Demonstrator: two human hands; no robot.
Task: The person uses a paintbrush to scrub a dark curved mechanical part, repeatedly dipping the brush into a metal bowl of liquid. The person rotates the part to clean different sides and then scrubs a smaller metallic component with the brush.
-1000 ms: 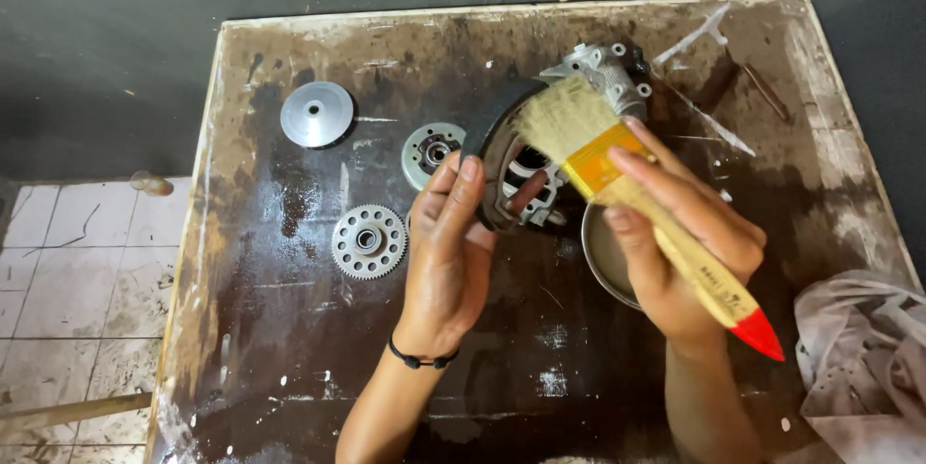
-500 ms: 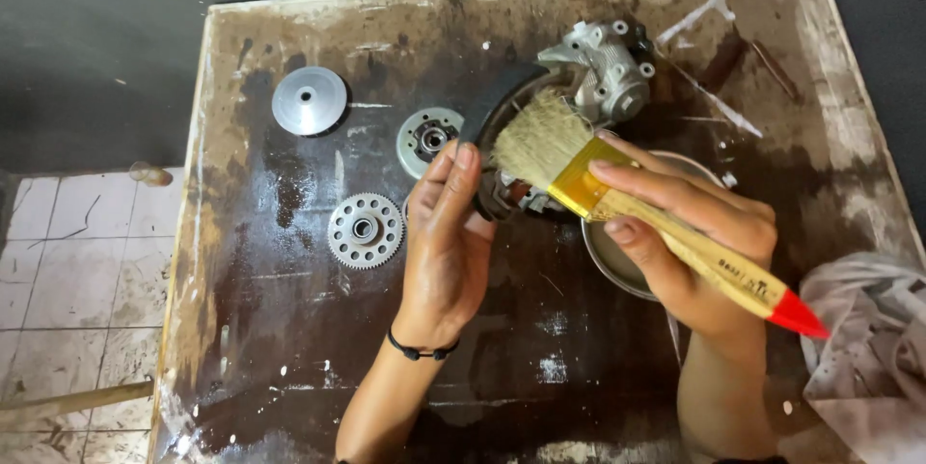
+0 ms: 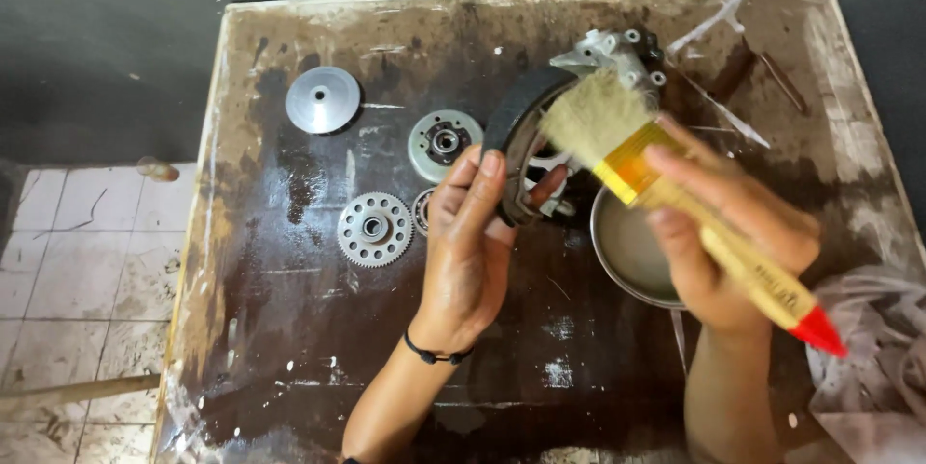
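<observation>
My left hand (image 3: pixel 468 242) grips a round dark clutch assembly (image 3: pixel 521 150) with a black lining, holding it tilted on edge above the stained wooden table (image 3: pixel 289 329). My right hand (image 3: pixel 738 232) holds a wide paintbrush (image 3: pixel 666 189) with pale bristles, a yellow metal band, a wooden handle and a red tip. The bristles rest against the upper right of the clutch assembly. A small metal bowl (image 3: pixel 627 252) of liquid stands under my right hand.
A silver disc (image 3: pixel 322 99), a round bearing part (image 3: pixel 444 144) and a toothed gear (image 3: pixel 373 229) lie to the left. A grey cast metal housing (image 3: pixel 617 49) sits behind the clutch. A crumpled cloth (image 3: pixel 878 348) lies at the right edge. Tiled floor (image 3: pixel 68 261) shows at the left.
The brush has swept up and to the right across the clutch assembly, back toward its upper edge. My left hand keeps its grip.
</observation>
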